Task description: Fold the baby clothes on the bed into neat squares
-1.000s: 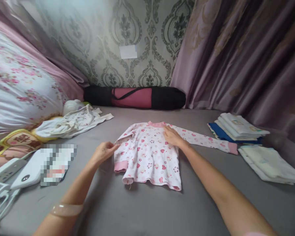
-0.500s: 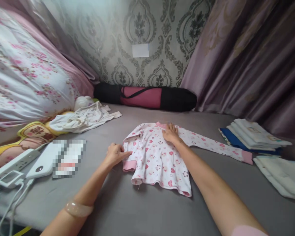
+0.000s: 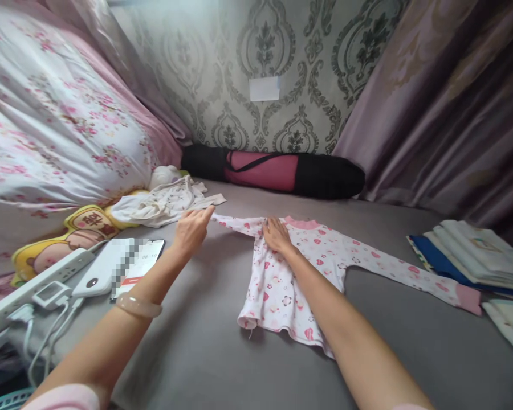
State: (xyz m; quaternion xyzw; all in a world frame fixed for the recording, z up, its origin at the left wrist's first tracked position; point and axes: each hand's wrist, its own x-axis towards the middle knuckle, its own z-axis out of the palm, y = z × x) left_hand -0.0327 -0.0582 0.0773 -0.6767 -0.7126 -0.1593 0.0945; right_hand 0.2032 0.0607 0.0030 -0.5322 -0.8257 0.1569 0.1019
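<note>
A small long-sleeved shirt (image 3: 299,273), white with pink hearts and pink trim, lies spread on the grey sheet. My left hand (image 3: 193,230) is closed on the end of the shirt's left-side sleeve and pulls it out straight; the cuff is hidden in my fingers. Lying flat at that sleeve's shoulder is my right hand (image 3: 276,233), its fingers stretched out on the cloth. The other sleeve reaches out to the right, its pink cuff resting on the sheet. The lower hem is slightly curled at its left corner.
Crumpled white clothing (image 3: 162,202) lies by a yellow cushion (image 3: 85,228). A power strip (image 3: 38,285), a white power bank (image 3: 105,267) and a phone (image 3: 154,250) are at left. Folded clothes (image 3: 474,245) are stacked at right. A black-and-pink long bag (image 3: 265,171) lies along the wall.
My left hand has drawn the folded-down sleeve up and out to the left. My right hand has shifted from the collar to that sleeve's shoulder. The view has turned slightly left.
</note>
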